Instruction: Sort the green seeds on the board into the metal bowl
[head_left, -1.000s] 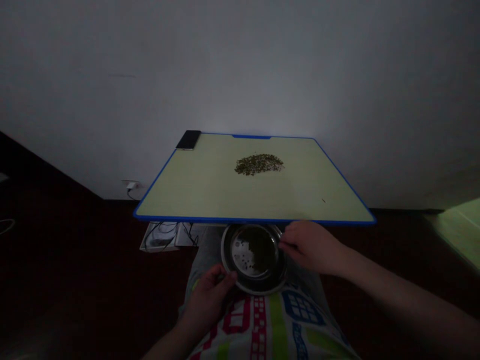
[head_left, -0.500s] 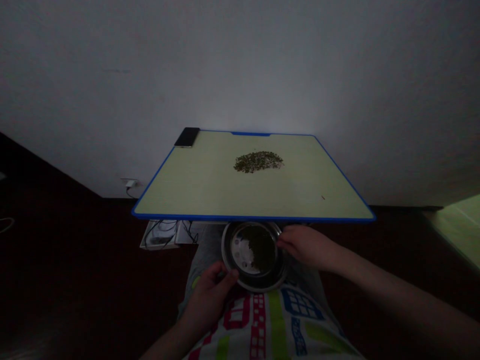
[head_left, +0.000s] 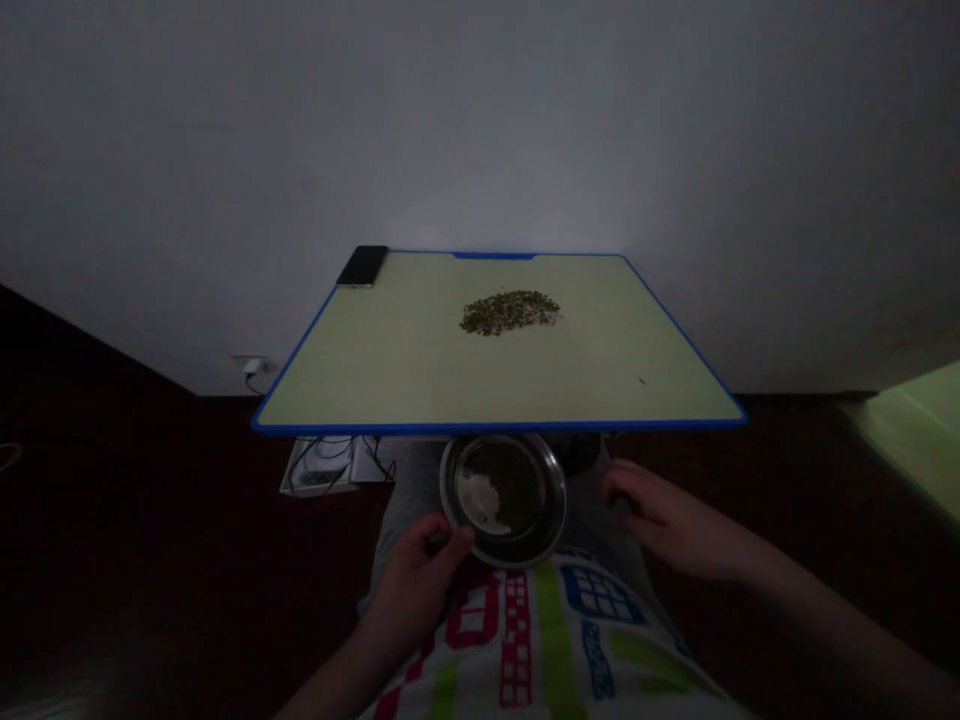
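Note:
A round metal bowl [head_left: 556, 510] sits over my lap, just below the board's near edge, tilted a little. Dark green bits [head_left: 517, 490] cover the right part of its bottom, while shiny metal shows on the left. My left hand [head_left: 420, 575] grips the bowl's lower left rim between thumb and fingers. To the right of the bowl, apart from it, my right hand [head_left: 667, 515] hangs with loosely bent fingers and a gap at the thumb; I see nothing in it. On the pale board [head_left: 375, 370] lies a loose heap of small green-brown bits [head_left: 510, 312].
A black phone [head_left: 363, 266] lies at the board's far left corner. One tiny dark bit [head_left: 642, 381] is near its right side. The wall [head_left: 480, 120] stands right behind. Below left are a white box with cables [head_left: 322, 465] and a plugged-in charger [head_left: 255, 367].
My right hand has let go of the bowl's right rim and moved away to the right. My left hand stays on the bowl. The view has shifted slightly.

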